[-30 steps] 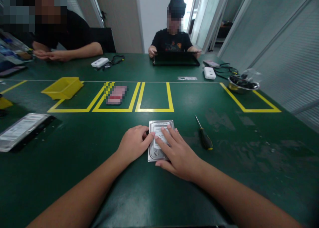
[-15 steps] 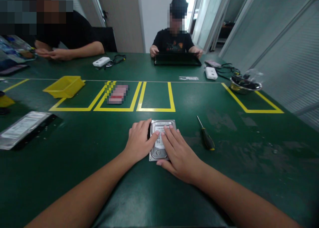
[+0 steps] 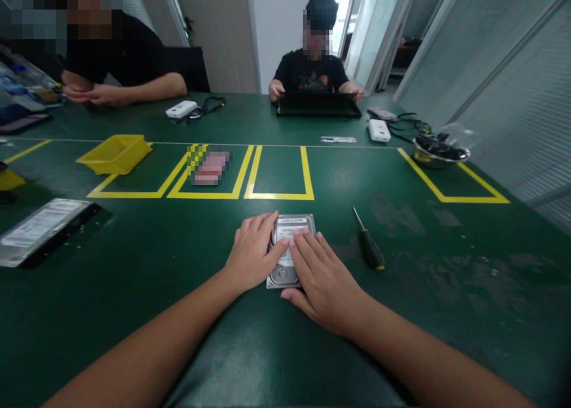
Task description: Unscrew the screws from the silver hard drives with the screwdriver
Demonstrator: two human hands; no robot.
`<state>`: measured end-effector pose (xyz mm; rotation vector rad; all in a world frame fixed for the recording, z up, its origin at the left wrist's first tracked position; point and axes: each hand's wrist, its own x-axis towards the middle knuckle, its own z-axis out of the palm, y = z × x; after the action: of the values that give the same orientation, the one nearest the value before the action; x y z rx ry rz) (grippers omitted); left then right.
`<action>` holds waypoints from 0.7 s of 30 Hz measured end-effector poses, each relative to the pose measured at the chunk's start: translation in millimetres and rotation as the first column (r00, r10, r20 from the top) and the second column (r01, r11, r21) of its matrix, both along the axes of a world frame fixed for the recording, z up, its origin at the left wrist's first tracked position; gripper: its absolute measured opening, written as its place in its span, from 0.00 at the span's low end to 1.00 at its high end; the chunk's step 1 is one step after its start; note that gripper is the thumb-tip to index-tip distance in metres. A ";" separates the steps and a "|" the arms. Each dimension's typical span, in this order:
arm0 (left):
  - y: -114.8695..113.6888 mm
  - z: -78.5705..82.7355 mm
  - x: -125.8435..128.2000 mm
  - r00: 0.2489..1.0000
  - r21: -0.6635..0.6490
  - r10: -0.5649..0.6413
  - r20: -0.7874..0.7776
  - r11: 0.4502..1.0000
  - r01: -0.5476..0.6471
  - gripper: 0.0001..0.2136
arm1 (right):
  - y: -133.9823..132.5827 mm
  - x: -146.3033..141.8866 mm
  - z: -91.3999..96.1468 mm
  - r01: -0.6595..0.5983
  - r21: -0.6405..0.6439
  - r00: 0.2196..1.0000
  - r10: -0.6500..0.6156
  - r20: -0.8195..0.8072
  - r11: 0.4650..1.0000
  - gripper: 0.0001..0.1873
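A silver hard drive (image 3: pixel 289 228) lies flat on the green table (image 3: pixel 178 259) just in front of me. My left hand (image 3: pixel 254 250) rests against its left edge, fingers curled over the side. My right hand (image 3: pixel 319 277) lies flat on top of the drive with fingers stretched out and covers its right half. A screwdriver (image 3: pixel 368 247) with a black and yellow handle lies on the table to the right of the drive, touched by neither hand.
Yellow tape boxes (image 3: pixel 279 173) mark the table beyond the drive. A yellow bin (image 3: pixel 115 154) sits at the left. Another drive on a black plate (image 3: pixel 42 229) lies far left. A metal bowl (image 3: pixel 439 152) stands at right. Two people sit across the table.
My left hand has slid forward and to the right along the drive's left edge. My right hand stays flat on top of the drive.
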<state>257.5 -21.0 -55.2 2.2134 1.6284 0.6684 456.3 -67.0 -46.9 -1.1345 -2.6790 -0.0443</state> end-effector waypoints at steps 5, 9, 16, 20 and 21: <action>0.5 0.1 0.3 1.000 -0.004 -0.018 -0.023 1.000 0.018 0.26 | -6.5 2.5 10.0 -0.010 0.027 1.000 0.010 0.003 1.000 0.42; 0.8 1.7 0.0 0.998 -0.003 -0.024 -0.050 1.000 0.023 0.25 | -12.2 7.8 29.4 -0.013 0.059 1.000 0.014 -0.024 0.998 0.34; 2.5 2.8 -1.4 0.997 -0.015 -0.042 -0.069 0.999 0.041 0.26 | -23.5 64.8 46.0 0.139 0.226 0.990 -0.134 -0.037 0.964 0.26; 2.4 3.6 -1.4 0.996 -0.015 -0.037 -0.077 0.999 0.036 0.26 | -24.5 130.1 28.0 0.418 0.213 0.904 -0.427 -0.004 0.883 0.30; 2.3 3.6 -1.2 0.996 -0.014 -0.037 -0.080 0.999 0.036 0.26 | -24.1 146.9 22.2 0.503 0.190 0.855 -0.517 0.035 0.843 0.34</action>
<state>256.3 -18.7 -51.6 2.2832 1.6208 0.5643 603.2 -91.2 -24.7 -1.7827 -2.2964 -0.4175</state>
